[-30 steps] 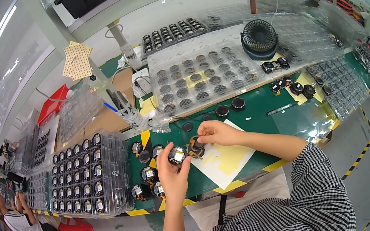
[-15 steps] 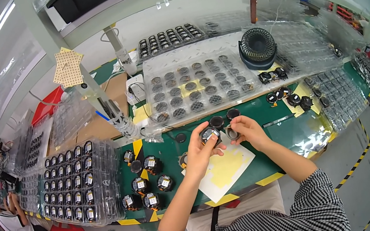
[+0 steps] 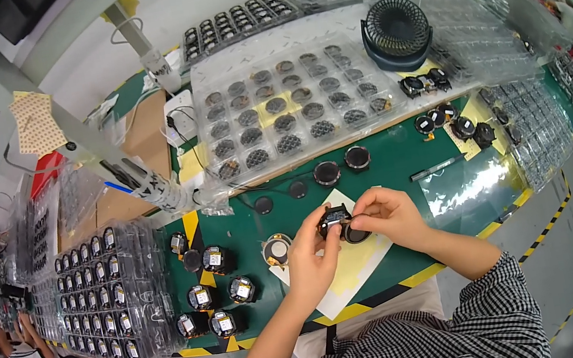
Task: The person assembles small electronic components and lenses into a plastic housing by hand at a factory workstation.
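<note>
Item: black part, above the white sheet, pinched between your left hand and right hand, fingers closed on it. Risk: slipping, it may drop among loose parts.

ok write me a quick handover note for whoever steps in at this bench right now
Left hand: grips the small black round part from below.
Right hand: pinches the same part from the right side, over the white sheet on the green mat.
Done, by the look of it: seven similar black units sit loose on the mat at left, beside a stacked tray of more.
Left: two round pieces and a clear tray of discs wait behind.
</note>
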{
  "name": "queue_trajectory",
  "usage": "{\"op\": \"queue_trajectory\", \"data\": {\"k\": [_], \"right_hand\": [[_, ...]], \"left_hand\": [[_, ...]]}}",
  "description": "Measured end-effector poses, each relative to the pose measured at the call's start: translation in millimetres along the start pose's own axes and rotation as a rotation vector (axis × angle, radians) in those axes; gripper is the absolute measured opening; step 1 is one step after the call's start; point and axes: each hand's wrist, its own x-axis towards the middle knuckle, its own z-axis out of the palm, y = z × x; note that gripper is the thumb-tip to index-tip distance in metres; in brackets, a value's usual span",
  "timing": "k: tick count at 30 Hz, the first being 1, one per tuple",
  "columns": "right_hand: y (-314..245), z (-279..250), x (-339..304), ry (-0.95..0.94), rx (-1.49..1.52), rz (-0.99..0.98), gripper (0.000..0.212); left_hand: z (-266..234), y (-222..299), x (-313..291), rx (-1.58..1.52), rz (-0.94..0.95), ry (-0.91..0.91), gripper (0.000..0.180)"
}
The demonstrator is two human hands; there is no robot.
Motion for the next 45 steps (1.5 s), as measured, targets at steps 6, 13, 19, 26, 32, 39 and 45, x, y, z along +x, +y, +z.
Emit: {"op": "queue_trajectory", "data": {"k": [6,13,19,26,32,39,45], "right_hand": [[-4.0,0.3,0.8,0.003,-0.010,0.062,0.014],[1.0,-0.1,0.9,0.001,-0.029,0.063,0.014],[3.8,-1.4,1.9,-0.009,-0.014,0.064,0.015],[0.0,1.2,3.6,-0.008,-0.002,0.067,0.019],[2.2,0.5,3.2,-0.018,-0.030,0.098,0.023],[3.1,0.9,3.6,-0.027,0.002,0.109,0.022],[6.0,1.5,3.9,-0.024,0.013,0.109,0.022]], "left_hand": [[0.5,6.5,-3.1,0.177,0.058,-0.032,0.039],[1.4,3.8,-8.9,0.293,0.154,-0.054,0.040],[1.8,0.5,-4.8,0.493,0.372,-0.014,0.034],[1.4,4.4,-1.4,0.569,0.470,-0.012,0.035],[1.1,2.7,-0.7,0.566,0.475,-0.011,0.036],[2.3,0.8,-2.5,0.564,0.455,0.001,0.038],[3.6,-0.5,-4.2,0.572,0.437,0.014,0.038]]}}
